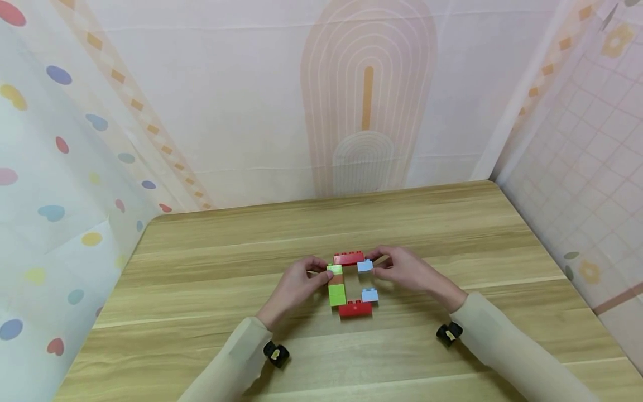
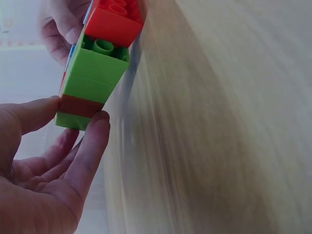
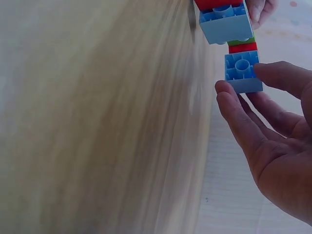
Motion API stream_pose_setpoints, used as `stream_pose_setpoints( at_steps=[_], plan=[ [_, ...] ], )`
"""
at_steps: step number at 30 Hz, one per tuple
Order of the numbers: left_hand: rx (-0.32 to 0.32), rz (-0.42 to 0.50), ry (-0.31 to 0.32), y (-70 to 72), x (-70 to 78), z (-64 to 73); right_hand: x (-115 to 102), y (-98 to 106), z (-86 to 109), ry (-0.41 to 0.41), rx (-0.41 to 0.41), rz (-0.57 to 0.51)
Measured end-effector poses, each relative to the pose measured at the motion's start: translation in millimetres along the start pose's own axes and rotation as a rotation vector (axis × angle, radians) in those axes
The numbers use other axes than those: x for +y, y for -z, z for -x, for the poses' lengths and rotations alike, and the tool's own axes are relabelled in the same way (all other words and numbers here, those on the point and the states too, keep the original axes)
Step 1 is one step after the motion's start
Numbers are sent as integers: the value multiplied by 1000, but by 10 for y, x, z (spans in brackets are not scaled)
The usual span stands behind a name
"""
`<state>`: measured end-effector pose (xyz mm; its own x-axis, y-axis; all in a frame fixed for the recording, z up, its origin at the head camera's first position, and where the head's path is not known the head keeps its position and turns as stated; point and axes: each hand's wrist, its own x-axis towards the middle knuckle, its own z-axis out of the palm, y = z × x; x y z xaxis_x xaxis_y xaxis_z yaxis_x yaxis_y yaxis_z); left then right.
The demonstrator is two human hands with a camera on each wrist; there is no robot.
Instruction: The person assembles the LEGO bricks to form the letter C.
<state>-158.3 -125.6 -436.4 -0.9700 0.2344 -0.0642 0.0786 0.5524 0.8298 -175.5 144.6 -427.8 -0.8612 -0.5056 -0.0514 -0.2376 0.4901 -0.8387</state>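
Observation:
Toy building bricks are joined in an angular ring with a gap on its right side. My left hand (image 1: 296,283) pinches its left column at the brown brick (image 2: 80,105), between thumb and fingers; green bricks (image 1: 337,295) sit on either side of the brown one. The upper light blue brick (image 1: 364,267), at the end of the far red brick (image 1: 349,258), is pinched by my right hand (image 1: 406,269). Below, another light blue brick (image 1: 369,295) joins the near red brick (image 1: 355,309). Both wrist views show hollow brick undersides, such as the blue brick's tube (image 3: 242,66).
A wood-grain table (image 1: 211,290) lies beneath the bricks and both forearms. Patterned cloth (image 1: 241,111) hangs behind its far edge and along both sides. Each wrist carries a small black device, one at the left cuff (image 1: 253,340).

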Motion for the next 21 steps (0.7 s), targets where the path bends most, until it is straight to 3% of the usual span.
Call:
stream_pose_setpoints(
  at_steps=[10,21],
  plan=[
    [-15,-118,15,6,-46,-91,14,14,-78,8,-22,100],
    [-26,-143,45,1,-29,-121,32,-1,-125,-20,-36,138]
  ],
)
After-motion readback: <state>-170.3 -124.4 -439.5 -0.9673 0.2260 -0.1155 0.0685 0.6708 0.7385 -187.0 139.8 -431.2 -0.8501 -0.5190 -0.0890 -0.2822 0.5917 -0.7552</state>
